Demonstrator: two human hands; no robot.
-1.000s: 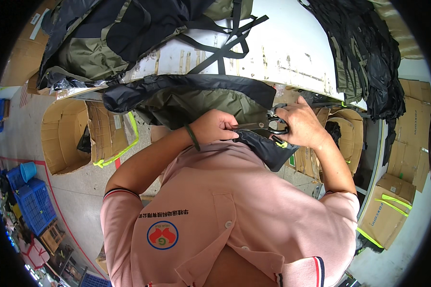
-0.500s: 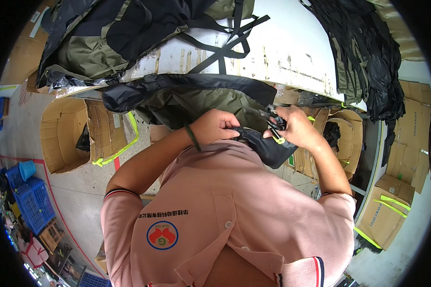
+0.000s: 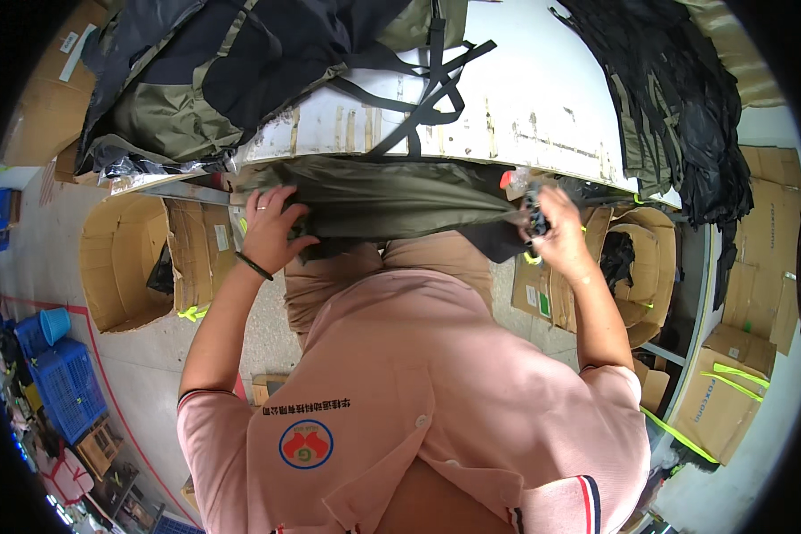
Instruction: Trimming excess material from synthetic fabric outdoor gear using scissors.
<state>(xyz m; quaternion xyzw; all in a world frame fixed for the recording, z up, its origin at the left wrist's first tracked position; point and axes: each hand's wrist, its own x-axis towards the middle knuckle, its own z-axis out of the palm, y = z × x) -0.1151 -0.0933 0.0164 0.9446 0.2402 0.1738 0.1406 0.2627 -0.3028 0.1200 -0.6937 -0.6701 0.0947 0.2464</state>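
Note:
A dark olive-green fabric piece (image 3: 400,200) with black parts stretches across my lap, at the near edge of the white table. Its folds run together toward my right hand (image 3: 553,227), which is closed around black-handled scissors (image 3: 535,214). The fabric's right end meets that hand, but blur hides whether the fingers pinch it too. At the cloth's left end is my left hand (image 3: 276,230), fingers and thumb apart, resting against the fabric. A black flap (image 3: 496,240) hangs below the right end.
Black and olive backpacks (image 3: 213,80) with loose straps (image 3: 431,98) cover the far left of the white table (image 3: 543,89). More dark bags (image 3: 676,116) hang over its right end. Open cardboard boxes stand left (image 3: 120,258) and right (image 3: 654,267) below. Blue crates (image 3: 67,383) sit farther left.
My left hand has moved left, from the middle to the cloth's left end, and opened. The fabric is now spread wider and flatter. My right hand stays at the right with the scissors.

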